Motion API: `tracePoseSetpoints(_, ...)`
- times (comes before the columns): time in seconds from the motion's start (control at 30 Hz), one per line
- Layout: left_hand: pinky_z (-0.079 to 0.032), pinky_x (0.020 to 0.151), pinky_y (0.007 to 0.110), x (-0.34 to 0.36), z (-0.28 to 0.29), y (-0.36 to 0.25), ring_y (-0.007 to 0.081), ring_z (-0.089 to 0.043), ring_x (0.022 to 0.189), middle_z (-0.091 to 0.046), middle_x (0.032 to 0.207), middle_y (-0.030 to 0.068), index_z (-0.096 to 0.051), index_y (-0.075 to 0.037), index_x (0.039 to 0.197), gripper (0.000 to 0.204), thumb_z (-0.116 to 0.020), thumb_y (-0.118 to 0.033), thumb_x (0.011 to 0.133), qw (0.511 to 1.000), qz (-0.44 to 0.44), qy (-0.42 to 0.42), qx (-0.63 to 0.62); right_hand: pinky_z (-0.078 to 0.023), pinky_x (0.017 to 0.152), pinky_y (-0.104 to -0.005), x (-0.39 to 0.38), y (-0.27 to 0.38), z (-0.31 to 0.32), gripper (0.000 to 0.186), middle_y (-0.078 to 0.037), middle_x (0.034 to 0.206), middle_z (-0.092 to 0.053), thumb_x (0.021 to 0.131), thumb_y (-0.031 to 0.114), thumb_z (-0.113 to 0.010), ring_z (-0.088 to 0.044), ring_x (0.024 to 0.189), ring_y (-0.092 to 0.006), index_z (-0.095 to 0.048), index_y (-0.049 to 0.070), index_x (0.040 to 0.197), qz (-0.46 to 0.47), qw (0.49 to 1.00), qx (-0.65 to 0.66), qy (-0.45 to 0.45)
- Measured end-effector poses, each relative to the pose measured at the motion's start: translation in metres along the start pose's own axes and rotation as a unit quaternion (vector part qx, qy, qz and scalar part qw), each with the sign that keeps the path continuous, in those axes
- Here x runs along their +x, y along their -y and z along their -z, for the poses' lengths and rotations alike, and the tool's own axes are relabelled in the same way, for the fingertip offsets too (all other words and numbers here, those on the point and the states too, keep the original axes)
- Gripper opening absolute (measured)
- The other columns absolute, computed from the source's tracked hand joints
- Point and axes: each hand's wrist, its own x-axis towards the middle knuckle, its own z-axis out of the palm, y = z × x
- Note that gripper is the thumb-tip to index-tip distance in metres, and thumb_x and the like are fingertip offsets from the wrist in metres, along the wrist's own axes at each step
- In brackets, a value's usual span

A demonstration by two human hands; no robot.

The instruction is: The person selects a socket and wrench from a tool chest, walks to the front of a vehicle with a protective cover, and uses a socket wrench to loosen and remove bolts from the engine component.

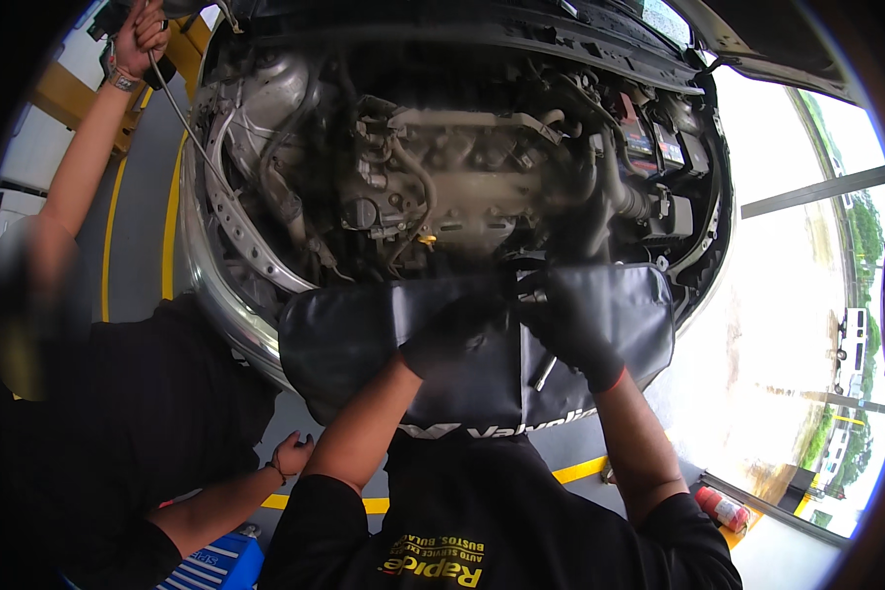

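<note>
Both my hands wear black gloves and are close together over a black fender cover [354,334] draped across the car's front. My right hand [570,329] is curled, with a small shiny metal piece [533,295] at its fingertips. Below that hand a silver tool end [545,374] shows against the cover; whether it is held or lies there is unclear. My left hand [457,334] reaches in beside the right one, its fingers dark and blurred against the cover. Behind them lies the open engine bay, with the engine [472,187] and a yellow dipstick handle [427,239].
At left, a co-worker's raised hand [143,39] is near a thin rod [182,113]; their other hand [293,452] hangs low. A battery [649,138] sits at the bay's right. A blue case [216,562] and red extinguisher [723,509] stand on the floor.
</note>
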Motion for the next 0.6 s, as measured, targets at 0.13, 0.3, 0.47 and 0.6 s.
tracePoseSetpoints(0.13,-0.04,0.06,0.023,-0.008,-0.004,0.007,0.0057,-0.051,0.064,-0.061,0.082,-0.001,-0.07,-0.009,0.105,0.028,-0.054,-0.032,0.108,0.939,0.135,0.052,-0.313,-0.052,0.071,-0.0355,0.01,-0.004,0.012,0.027,-0.012,0.089,-0.07,0.094,0.013,-0.073,-0.066,0.076,-0.0185,-0.06,0.001,0.115,0.195,0.93,-0.305,0.065)
tracePoseSetpoints(0.3,-0.038,0.057,0.025,0.0,0.001,0.013,0.0045,-0.046,0.061,-0.057,0.076,-0.0028,-0.07,-0.009,0.106,0.029,-0.055,-0.034,0.108,0.995,0.042,-0.087,0.01,-0.053,0.077,-0.036,0.034,-0.028,-0.009,0.029,-0.016,0.093,-0.07,0.096,0.013,-0.072,-0.069,0.085,-0.0215,-0.059,0.002,0.119,-0.065,0.996,-0.039,0.052)
tracePoseSetpoints(0.47,-0.045,0.067,0.026,0.003,0.042,0.0,0.0085,-0.054,0.073,-0.061,0.089,-0.002,-0.068,-0.005,0.108,0.03,-0.054,-0.031,0.108,0.956,0.23,-0.019,-0.181,-0.054,0.077,-0.0369,0.045,-0.025,-0.003,0.026,-0.016,0.103,-0.071,0.1,0.019,-0.068,-0.071,0.09,-0.0257,-0.063,0.002,0.119,-0.047,0.982,0.079,0.166)
tracePoseSetpoints(0.6,-0.049,0.072,0.032,0.004,0.048,0.02,0.0151,-0.059,0.079,-0.061,0.093,0.0003,-0.065,-0.003,0.113,0.029,-0.057,-0.029,0.107,0.972,0.092,-0.096,-0.196,-0.055,0.072,-0.0434,0.101,-0.024,0.019,0.025,-0.022,0.102,-0.071,0.098,0.016,-0.066,-0.071,0.085,-0.0358,-0.061,-0.002,0.114,0.126,0.904,-0.339,0.228)
